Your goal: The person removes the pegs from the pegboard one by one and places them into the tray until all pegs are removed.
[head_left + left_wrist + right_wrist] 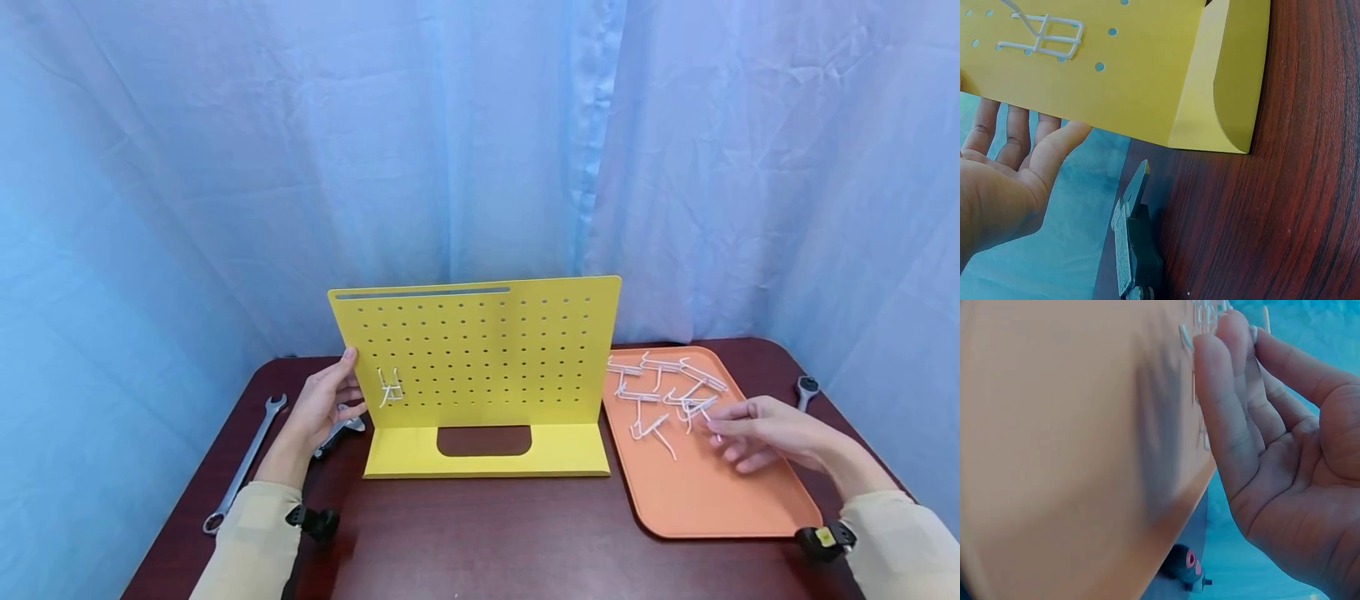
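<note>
A yellow pegboard (480, 367) on a flat base stands upright at the middle of the table. One white wire hook (391, 388) hangs on its lower left part. My left hand (324, 404) grips the board's left edge, thumb at the front and fingers (1017, 134) behind. On the right, my right hand (765, 433) is over the orange tray (720, 500). Its thumb and fingertips pinch a white pegboard hook (702, 407), whose tip pokes out between them in the right wrist view. Several more white hooks (660, 367) lie on the tray's far half.
A long combination wrench (247, 467) lies on the dark red table (487, 542) at the left. An adjustable wrench (345, 425) lies partly behind my left hand. A ratchet (807, 387) sits beyond the tray on the right. Blue curtains (450, 150) hang around the table.
</note>
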The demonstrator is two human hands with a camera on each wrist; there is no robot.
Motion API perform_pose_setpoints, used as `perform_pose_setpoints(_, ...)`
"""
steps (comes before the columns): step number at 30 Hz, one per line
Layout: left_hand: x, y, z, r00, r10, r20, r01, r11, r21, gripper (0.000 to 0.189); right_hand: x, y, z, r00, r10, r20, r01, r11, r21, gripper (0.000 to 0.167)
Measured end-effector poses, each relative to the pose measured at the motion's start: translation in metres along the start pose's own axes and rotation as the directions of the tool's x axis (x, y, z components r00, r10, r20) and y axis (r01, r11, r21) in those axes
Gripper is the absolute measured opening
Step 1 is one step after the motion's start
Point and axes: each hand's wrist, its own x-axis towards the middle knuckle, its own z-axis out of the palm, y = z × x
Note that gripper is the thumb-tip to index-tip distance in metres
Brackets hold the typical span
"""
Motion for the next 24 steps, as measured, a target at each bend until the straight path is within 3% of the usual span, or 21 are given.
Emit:
perform_pose_setpoints(9,0.0,0.001,0.001,1.0,0.002,0.002,-0.002,1.0,0.012,0.07,0.0,0.01,-0.002,0.998,0.054,0.03,-0.053,0.999,-0.01,0.035)
perform_pose_setpoints(24,-0.002,0.002,0.001,1.0,0.009,0.004,-0.009,1.0,0.009,0.067,0.001,0.018,0.001,0.993,0.112,-0.022,-0.114,0.991,-0.064,0.039)
